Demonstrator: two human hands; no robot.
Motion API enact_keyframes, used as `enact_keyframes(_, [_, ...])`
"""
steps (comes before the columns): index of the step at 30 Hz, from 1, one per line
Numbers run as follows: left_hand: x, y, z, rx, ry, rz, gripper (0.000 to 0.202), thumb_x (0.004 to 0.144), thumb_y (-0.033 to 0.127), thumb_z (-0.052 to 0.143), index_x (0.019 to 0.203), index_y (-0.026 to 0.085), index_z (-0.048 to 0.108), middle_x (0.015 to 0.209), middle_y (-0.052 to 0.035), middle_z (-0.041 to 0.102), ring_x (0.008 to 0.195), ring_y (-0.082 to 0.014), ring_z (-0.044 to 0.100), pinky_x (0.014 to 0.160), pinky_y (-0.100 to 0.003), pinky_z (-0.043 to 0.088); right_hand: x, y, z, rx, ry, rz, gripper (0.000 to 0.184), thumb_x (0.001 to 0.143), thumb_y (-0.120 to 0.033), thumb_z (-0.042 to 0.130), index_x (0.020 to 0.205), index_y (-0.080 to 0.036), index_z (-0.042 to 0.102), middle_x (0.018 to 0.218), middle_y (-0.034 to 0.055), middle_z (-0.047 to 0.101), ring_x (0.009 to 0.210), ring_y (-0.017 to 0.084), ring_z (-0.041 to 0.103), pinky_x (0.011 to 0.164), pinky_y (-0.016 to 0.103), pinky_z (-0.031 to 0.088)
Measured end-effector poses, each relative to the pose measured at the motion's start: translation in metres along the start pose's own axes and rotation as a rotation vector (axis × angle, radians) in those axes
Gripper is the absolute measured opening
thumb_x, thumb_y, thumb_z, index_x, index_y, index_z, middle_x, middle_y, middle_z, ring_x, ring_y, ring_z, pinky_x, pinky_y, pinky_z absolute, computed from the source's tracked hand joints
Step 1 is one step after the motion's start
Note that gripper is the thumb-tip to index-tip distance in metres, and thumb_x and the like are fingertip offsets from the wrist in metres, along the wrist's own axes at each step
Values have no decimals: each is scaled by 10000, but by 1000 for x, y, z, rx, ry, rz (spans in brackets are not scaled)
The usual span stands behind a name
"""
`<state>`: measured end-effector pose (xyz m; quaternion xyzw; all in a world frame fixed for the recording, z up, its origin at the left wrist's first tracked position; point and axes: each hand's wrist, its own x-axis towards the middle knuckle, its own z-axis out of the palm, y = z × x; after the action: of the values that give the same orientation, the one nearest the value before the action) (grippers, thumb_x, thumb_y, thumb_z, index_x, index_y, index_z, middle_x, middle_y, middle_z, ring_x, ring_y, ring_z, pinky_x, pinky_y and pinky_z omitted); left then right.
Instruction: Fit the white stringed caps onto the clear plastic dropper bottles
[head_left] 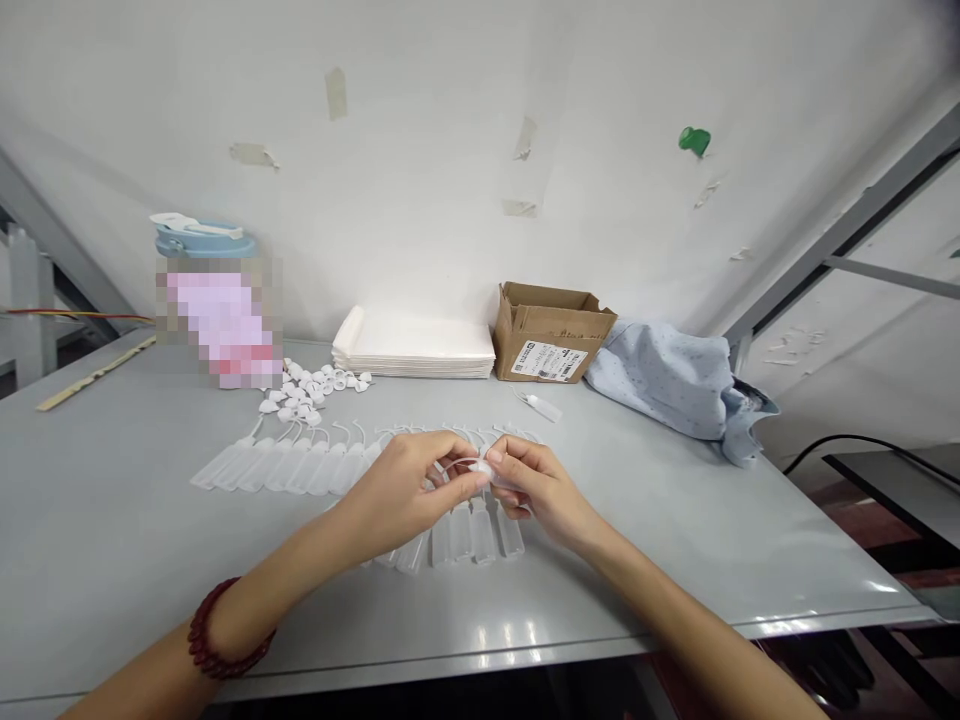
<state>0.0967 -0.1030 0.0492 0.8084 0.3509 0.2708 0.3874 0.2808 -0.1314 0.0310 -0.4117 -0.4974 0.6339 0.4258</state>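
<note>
My left hand (416, 478) and my right hand (534, 480) meet above the middle of the grey table (112, 520), both pinched on one small clear plastic bottle with a white cap (481, 469). A row of several clear small bottles (285, 465) lies side by side on the table, running from the left and passing under my hands. More of these bottles (472, 535) show just below my fingers. A pile of small white caps (307, 388) lies behind the row. A red bead bracelet (214, 635) is on my left wrist.
A stack of white sheets (414, 345) and an open cardboard box (551, 330) stand at the back by the wall. A light blue cloth (675, 385) lies at the right. One single bottle (541, 405) lies near the box. A blue-lidded container (202, 240) stands back left.
</note>
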Motion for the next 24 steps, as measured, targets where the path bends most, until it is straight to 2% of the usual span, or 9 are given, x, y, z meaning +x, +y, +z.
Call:
enact_keyframes(3, [1, 2, -3, -104, -58, -122, 244, 846, 398, 548, 853, 174, 647, 780, -12, 667, 715, -152, 611, 636, -254, 479, 0, 2, 1, -66, -10, -39, 313, 848, -457, 560, 722, -187, 464, 527, -83, 334, 479, 62, 261, 427, 187, 205])
enact_keyframes(8, [1, 4, -6, -269, -135, -208, 241, 816, 392, 583, 820, 155, 623, 694, -6, 634, 624, -136, 586, 602, -257, 481, -2, 5, 5, -128, -25, -70, 351, 869, -511, 504, 735, -192, 441, 533, -84, 322, 485, 65, 259, 432, 191, 224])
enact_keyframes(11, [0, 4, -6, -271, -116, -166, 201, 803, 350, 600, 867, 162, 632, 758, -13, 643, 670, -139, 594, 633, -259, 491, -2, 5, 4, -140, -10, -59, 368, 874, -517, 493, 718, -189, 429, 531, -84, 329, 474, 57, 246, 429, 190, 210])
enact_keyframes(16, [0, 2, -5, -150, -78, -46, 193, 820, 329, 578, 927, 193, 663, 893, -25, 673, 812, -164, 614, 711, -269, 498, -1, 5, 3, -144, -7, -26, 372, 873, -510, 501, 700, -190, 420, 520, -90, 320, 456, 48, 220, 422, 191, 190])
enact_keyframes(21, [0, 3, -6, -168, -97, -112, 224, 825, 378, 577, 899, 181, 655, 856, -24, 675, 708, -147, 611, 605, -244, 483, -2, 4, 6, -173, 7, -35, 387, 863, -529, 505, 693, -191, 418, 522, -91, 294, 468, 53, 225, 423, 189, 197])
enact_keyframes(24, [0, 1, -6, -152, -90, -83, 193, 811, 358, 608, 859, 176, 650, 839, -17, 676, 721, -145, 619, 655, -253, 493, -2, 4, 6, -187, 3, -35, 390, 859, -537, 505, 700, -191, 425, 526, -92, 285, 468, 53, 218, 421, 188, 189])
